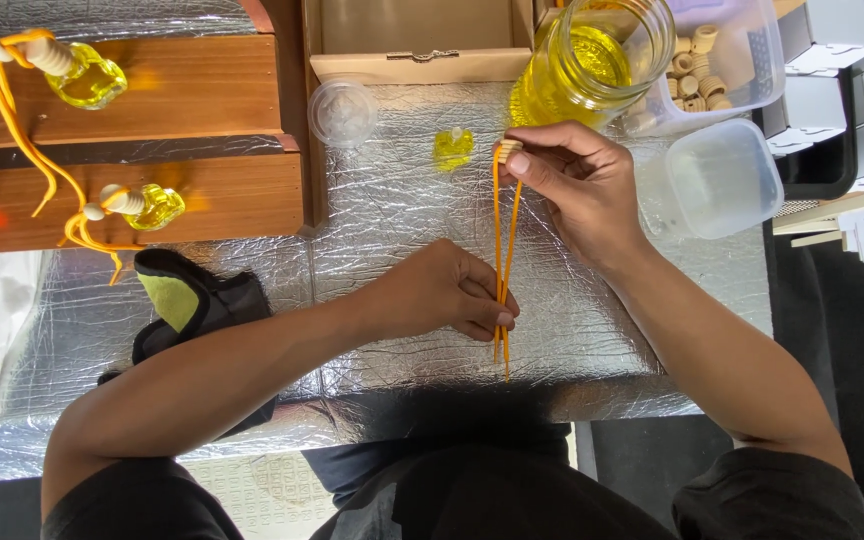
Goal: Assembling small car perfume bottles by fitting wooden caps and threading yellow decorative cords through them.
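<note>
here, over the crinkled silver foil table cover (402,215), the right hand (577,185) is pinching a small ribbed wooden cap (508,150) between thumb and fingertips, fingers closed tight around it. a doubled orange cord (505,235) is hanging from that cap toward six o'clock, and the left hand (447,290) is closing thumb and forefinger on the cord near its lower ends, which are poking out just below the fingers. a tiny empty-looking yellow glass bottle (453,147) is lying on the foil at about nine o'clock from the cap, near but apart. at twelve o'clock a glass jar of yellow liquid (592,60) is standing, with a clear plastic tub of wooden caps (722,55) at its three o'clock. at ten o'clock, two finished yellow bottles with orange cords (117,140) are resting on wooden shelves (192,90).
</note>
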